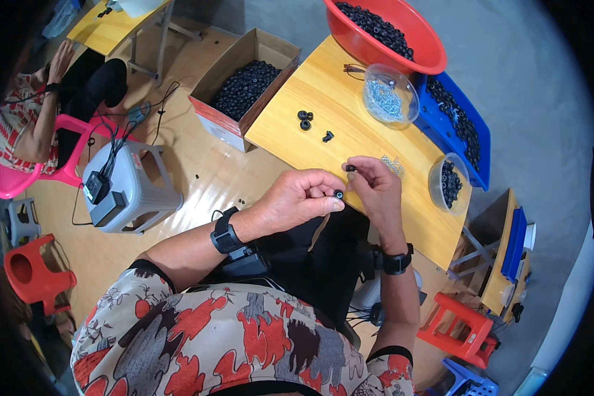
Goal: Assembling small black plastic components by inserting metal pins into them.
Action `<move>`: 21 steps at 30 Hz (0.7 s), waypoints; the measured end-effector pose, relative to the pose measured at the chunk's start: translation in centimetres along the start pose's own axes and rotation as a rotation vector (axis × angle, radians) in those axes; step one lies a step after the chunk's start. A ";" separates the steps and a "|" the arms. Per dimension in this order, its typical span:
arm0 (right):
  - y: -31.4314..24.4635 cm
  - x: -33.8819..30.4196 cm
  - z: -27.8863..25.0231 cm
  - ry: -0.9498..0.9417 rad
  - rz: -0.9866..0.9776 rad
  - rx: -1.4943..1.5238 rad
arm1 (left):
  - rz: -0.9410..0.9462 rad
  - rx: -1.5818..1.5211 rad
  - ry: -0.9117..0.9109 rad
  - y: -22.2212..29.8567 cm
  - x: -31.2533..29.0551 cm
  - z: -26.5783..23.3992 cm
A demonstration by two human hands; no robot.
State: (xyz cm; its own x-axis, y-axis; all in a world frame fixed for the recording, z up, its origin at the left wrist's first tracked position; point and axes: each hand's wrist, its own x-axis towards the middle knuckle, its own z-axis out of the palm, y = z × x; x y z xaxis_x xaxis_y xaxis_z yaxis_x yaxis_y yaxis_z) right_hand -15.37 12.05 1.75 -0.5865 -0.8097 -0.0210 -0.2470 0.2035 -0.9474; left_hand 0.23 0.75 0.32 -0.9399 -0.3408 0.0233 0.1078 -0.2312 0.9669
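Over the near edge of the yellow wooden table (280, 115), my two hands are close together. My left hand (297, 197) pinches a small round black part with a pale centre (338, 195) between thumb and fingers. Just across from it, my right hand (381, 198) grips another small black part (350, 168) at its fingertips. Beside the right hand lies a small heap of shiny little metal pieces (394, 165). Farther off on the tabletop sit a few round black parts (305, 120) and a darker, uneven black piece (328, 136).
A red basin (435, 61) of black parts stands at the far end. Near it are a clear bowl (412, 109) of metal pieces, a blue tray (483, 142) and a smaller clear tub (435, 191). Left are a cardboard box (211, 82), grey stool (132, 171) and seated person (36, 132).
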 end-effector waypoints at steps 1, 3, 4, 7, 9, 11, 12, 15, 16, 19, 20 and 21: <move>-0.3 -0.4 0.2 -0.021 0.017 0.125 | 0.009 -0.005 0.005 -0.1 0.0 0.0; -0.5 -1.1 0.5 -0.038 0.032 0.257 | 0.008 -0.016 -0.007 -0.2 0.2 0.0; -0.6 -1.3 0.6 -0.042 0.056 0.311 | 0.009 -0.030 -0.015 -0.3 0.2 0.0; -0.6 -2.1 0.6 -0.047 0.054 0.369 | 0.034 -0.074 0.004 -0.5 0.3 0.3; -0.5 -2.5 0.6 -0.049 0.028 0.370 | 0.029 -0.070 -0.013 -0.3 0.3 0.3; -0.4 -2.8 0.3 -0.055 0.004 0.329 | 0.026 -0.068 -0.029 -0.3 0.3 0.3; -0.4 -2.8 0.3 -0.054 0.004 0.333 | 0.011 -0.047 -0.032 -0.5 0.2 0.3; -0.3 -3.0 0.2 -0.063 0.003 0.344 | 0.001 -0.022 -0.033 -1.1 0.2 0.2; -0.3 -3.1 0.1 -0.074 0.011 0.322 | 0.009 -0.021 -0.032 -1.2 0.1 0.2; -0.4 -3.1 -0.1 -0.067 -0.048 0.221 | -0.012 0.054 -0.048 -0.9 0.1 -0.1; -0.5 -3.0 -0.2 -0.047 -0.116 0.140 | -0.015 0.054 -0.047 -0.8 0.1 -0.1; -0.8 -3.1 -0.4 -0.051 -0.114 0.141 | -0.007 0.060 -0.042 -0.7 0.2 -0.2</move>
State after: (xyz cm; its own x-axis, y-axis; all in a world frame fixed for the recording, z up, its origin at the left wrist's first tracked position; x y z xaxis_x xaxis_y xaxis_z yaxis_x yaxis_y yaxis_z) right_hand -13.65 14.56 2.69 -0.5198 -0.8509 0.0761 -0.1967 0.0325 -0.9799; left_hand 0.06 0.72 -0.39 -0.9536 -0.3001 0.0258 0.0825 -0.1781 0.9805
